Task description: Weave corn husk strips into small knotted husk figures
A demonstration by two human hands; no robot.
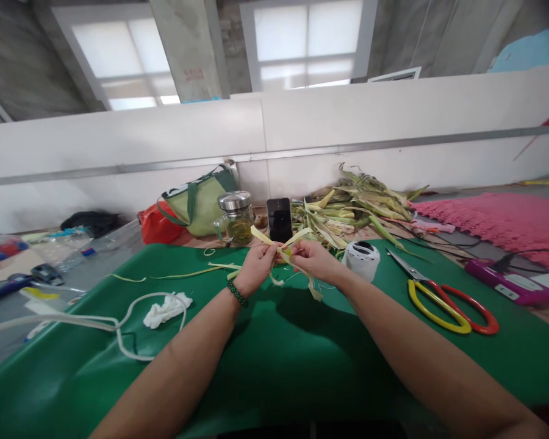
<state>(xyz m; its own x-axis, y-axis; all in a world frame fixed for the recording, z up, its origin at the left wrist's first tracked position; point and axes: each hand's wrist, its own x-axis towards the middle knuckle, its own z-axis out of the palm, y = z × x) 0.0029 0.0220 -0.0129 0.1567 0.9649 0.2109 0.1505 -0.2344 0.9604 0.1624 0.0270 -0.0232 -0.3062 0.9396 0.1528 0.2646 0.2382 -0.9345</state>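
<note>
The left hand point(257, 266) and right hand point(316, 260) both pinch pale husk strips point(297, 238) between their fingers, above the green surface point(302, 366). Beyond them, a lidded glass mug point(238, 227) contains yellowish-green matter; just beside it sits a green bag point(208, 210), its contents hidden. Reddish writing point(193, 74) on the concrete pillar point(183, 30) behind is too blurred to read.
</note>
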